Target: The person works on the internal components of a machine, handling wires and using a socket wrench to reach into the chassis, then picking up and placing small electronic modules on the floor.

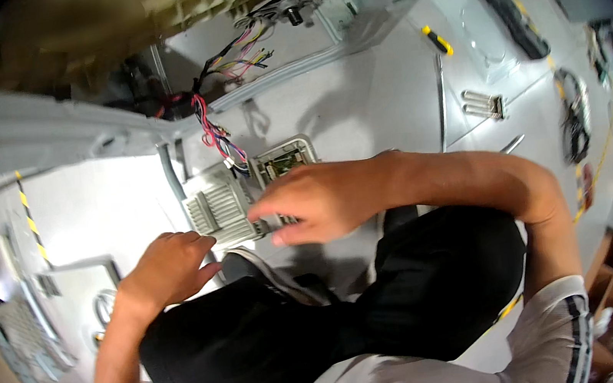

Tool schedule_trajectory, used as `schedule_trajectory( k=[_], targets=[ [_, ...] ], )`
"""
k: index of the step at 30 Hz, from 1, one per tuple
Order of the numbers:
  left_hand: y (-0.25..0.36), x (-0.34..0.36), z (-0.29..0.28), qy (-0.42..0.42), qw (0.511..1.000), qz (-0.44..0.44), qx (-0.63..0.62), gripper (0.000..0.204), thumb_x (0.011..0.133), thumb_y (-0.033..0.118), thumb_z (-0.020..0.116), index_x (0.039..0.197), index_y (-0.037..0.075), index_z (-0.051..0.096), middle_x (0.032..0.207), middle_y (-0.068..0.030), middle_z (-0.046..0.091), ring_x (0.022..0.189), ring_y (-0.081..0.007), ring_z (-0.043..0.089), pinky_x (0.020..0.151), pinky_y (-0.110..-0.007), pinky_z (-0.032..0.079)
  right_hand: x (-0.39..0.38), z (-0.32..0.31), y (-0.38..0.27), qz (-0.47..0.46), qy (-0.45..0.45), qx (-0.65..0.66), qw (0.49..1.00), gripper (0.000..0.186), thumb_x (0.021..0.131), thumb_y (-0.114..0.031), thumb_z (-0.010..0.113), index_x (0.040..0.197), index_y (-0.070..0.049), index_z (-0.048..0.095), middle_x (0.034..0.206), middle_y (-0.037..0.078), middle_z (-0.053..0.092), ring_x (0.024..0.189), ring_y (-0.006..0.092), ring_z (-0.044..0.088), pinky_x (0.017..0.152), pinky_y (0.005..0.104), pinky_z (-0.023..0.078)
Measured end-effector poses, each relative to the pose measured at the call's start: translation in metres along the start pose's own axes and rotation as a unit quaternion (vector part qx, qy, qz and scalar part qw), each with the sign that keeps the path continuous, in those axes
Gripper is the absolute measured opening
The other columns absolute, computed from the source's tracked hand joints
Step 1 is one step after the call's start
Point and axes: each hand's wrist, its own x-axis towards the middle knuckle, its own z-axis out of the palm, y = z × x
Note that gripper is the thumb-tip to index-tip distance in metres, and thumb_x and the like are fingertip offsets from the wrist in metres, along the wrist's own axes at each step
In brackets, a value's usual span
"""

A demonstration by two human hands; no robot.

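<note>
A grey finned metal housing [217, 209] lies on the floor in front of my feet. Beside it, on the right, is a box half [304, 148] with a green circuit board [283, 162] inside, partly covered by my right hand. My right hand [316, 202] hovers over these two parts, its thumb and fingers spread and nothing visible between them. To the left of the finned housing is my left hand [169, 268], thumb apart from the fingers, also holding nothing that I can see. A bundle of coloured wires [213, 132] hangs down behind the housing, with connectors at its end.
A large grey frame [66, 130] with loose wiring crosses the far side. On the right lie a yellow-and-black handled tool [437, 41], a long thin metal rod [442, 100], a small metal part with prongs [484, 104] and a coiled dark cable [574, 129].
</note>
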Motion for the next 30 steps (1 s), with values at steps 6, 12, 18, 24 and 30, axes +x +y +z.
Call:
schedule_trajectory(
  k=[6,12,18,24,30],
  targets=[
    [-0.005,0.003,-0.016,0.062,0.997,-0.049,0.020,0.033,0.083,0.023,0.060,0.106,0.001,0.059,0.092,-0.0175,0.063,0.089,-0.0336,0.059,0.081,-0.040,0.046,-0.008,-0.017,-0.039,0.005,-0.067,-0.054,0.996,0.027,0.085,-0.023,0.056,0.097,0.001,0.055,0.081,0.020,0.062,0.080,0.0370,0.061,0.071,0.0450,0.048],
    [0.021,0.026,-0.057,0.106,0.989,-0.024,0.104,0.032,0.084,0.023,0.062,0.107,0.001,0.059,0.102,-0.0170,0.061,0.100,-0.0328,0.056,0.088,-0.039,0.044,-0.028,-0.026,-0.041,-0.020,-0.101,-0.073,0.992,0.028,0.084,-0.025,0.057,0.088,0.002,0.059,0.072,0.020,0.062,0.075,0.0377,0.062,0.066,0.0453,0.049],
    [0.034,0.068,-0.080,0.139,0.979,0.048,0.142,0.030,0.079,0.016,0.066,0.103,-0.001,0.059,0.101,-0.0181,0.060,0.099,-0.0344,0.056,0.088,-0.040,0.044,-0.044,-0.037,-0.045,-0.030,-0.141,-0.075,0.987,0.029,0.084,-0.026,0.057,0.088,0.002,0.062,0.081,0.019,0.063,0.081,0.0369,0.061,0.069,0.0449,0.049],
    [0.049,0.103,-0.092,0.077,0.991,0.028,0.106,0.029,0.081,0.017,0.064,0.104,0.001,0.059,0.100,-0.0168,0.060,0.097,-0.0335,0.056,0.086,-0.039,0.044,-0.058,-0.041,-0.041,-0.049,-0.098,-0.051,0.993,0.029,0.085,-0.027,0.055,0.086,0.001,0.061,0.081,0.018,0.063,0.080,0.0366,0.061,0.068,0.0451,0.049],
    [0.069,0.106,-0.082,0.033,0.999,0.029,0.031,0.033,0.084,0.020,0.061,0.111,0.001,0.058,0.110,-0.0165,0.059,0.105,-0.0323,0.054,0.091,-0.038,0.042,-0.055,-0.036,-0.033,-0.019,-0.123,-0.037,0.992,0.030,0.088,-0.029,0.052,0.083,0.001,0.056,0.074,0.018,0.061,0.076,0.0368,0.060,0.067,0.0452,0.048]
  ],
)
